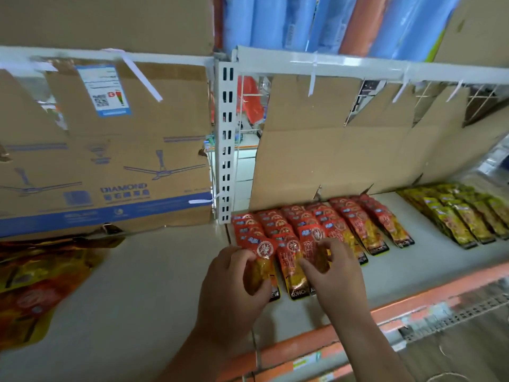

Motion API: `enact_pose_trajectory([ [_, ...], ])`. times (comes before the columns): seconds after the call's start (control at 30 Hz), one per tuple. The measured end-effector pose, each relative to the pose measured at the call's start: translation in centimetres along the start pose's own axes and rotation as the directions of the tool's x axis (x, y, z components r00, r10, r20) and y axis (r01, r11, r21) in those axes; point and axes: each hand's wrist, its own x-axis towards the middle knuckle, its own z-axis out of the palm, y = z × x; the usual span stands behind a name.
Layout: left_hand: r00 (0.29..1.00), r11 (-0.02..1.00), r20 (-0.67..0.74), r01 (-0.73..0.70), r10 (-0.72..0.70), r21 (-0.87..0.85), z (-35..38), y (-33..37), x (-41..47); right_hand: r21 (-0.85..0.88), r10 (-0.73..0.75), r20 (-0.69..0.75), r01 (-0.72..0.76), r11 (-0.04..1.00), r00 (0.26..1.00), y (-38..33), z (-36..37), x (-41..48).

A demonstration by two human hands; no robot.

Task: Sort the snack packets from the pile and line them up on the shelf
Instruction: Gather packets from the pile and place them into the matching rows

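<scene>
Red pkts, long axis prob. front-back

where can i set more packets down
White shelf is bare between the red snack packets and yellow-green snack packets, and left of the red ones up to the large orange foil bags. Crowded where left hand and right hand work.

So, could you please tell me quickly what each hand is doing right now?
Left hand: grips the leftmost front red packet.
Right hand: pinches the third front red packet.
</scene>
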Motion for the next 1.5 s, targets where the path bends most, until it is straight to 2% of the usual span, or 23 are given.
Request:
enact_pose_trajectory([
  [0.23, 0.998, 0.999, 0.051, -0.031, 0.031, -0.015, 3.8, 1.5, 1.5, -0.143, 0.062, -0.039, -0.067, 0.987, 0.997, 3.1, -1.2, 2.0],
  [0.43, 0.998, 0.997, 0.054, -0.042, 0.039, 0.067, 6.9, 4.2, -2.0, -0.212, 0.021, 0.054, -0.009, 0.977, 0.998, 5.5, -1.0, 3.8],
  [0.53, 0.998, 0.989, 0.012, 0.053, -0.056, 0.137, 8.4, 5.7, -3.5, -0.212, -0.018, 0.114, 0.042, 0.976, 0.993, 6.3, -1.0, 4.5],
  [0.77, 0.980, 0.956, -0.100, 0.190, -0.171, 0.223, 9.5, 6.8, -4.7, -0.232, -0.072, 0.200, 0.118, 0.965, 0.977, 7.6, -1.8, 4.5],
  [1.17, 0.978, 0.947, -0.116, 0.200, -0.176, 0.253, 10.0, 6.6, -4.7, -0.244, -0.013, 0.259, 0.079, 0.967, 0.966, 6.9, -2.1, 5.1],
  [1.3, 0.976, 0.944, -0.100, 0.215, -0.196, 0.249, 10.1, 6.4, -4.9, -0.237, 0.012, 0.245, 0.048, 0.970, 0.969, 6.9, -1.9, 5.1],
  [1.5, 0.984, 0.958, -0.093, 0.170, -0.152, 0.233, 10.2, 6.2, -4.9, -0.256, 0.008, 0.223, 0.051, 0.965, 0.975, 6.5, -1.3, 5.1],
])
